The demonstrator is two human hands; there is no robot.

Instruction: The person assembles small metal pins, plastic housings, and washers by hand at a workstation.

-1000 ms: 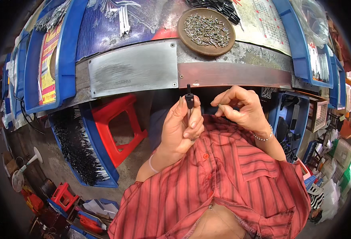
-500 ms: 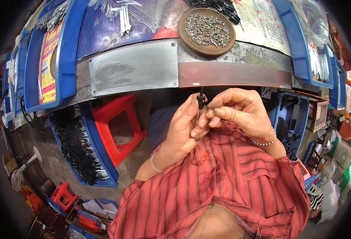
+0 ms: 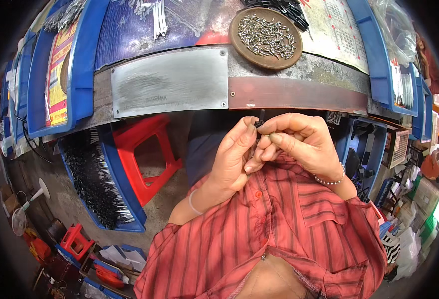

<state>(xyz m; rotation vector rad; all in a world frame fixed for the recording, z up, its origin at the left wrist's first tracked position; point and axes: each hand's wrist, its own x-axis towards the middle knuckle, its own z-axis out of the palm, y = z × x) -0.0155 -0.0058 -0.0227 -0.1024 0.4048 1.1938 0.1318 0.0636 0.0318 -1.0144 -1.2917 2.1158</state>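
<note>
My left hand [image 3: 237,149] is closed round a thin metal rod with a black fitting [image 3: 260,123] at its upper end. The fitting's narrow tip points up toward the table edge, and fingers hide much of it. Close against it, my right hand [image 3: 297,137] pinches with thumb and forefinger. A tiny shiny metal piece [image 3: 266,135] shows at those fingertips, too small to name surely. Both hands meet in front of my chest, just below the table edge. Beyond them stands a round brown dish [image 3: 240,46] of small metal screws or pins [image 3: 268,37].
A bare metal plate [image 3: 169,82] and a reddish strip [image 3: 299,94] line the table edge. Black parts [image 3: 279,11] lie behind the dish. Blue bins [image 3: 82,99] flank the table. Below left are a red stool [image 3: 154,174] and a bin of black-tipped rods [image 3: 92,184].
The black fitting has shifted slightly right and tilted, and my right fingertips now cover more of it. My left thumb has moved closer to my right hand.
</note>
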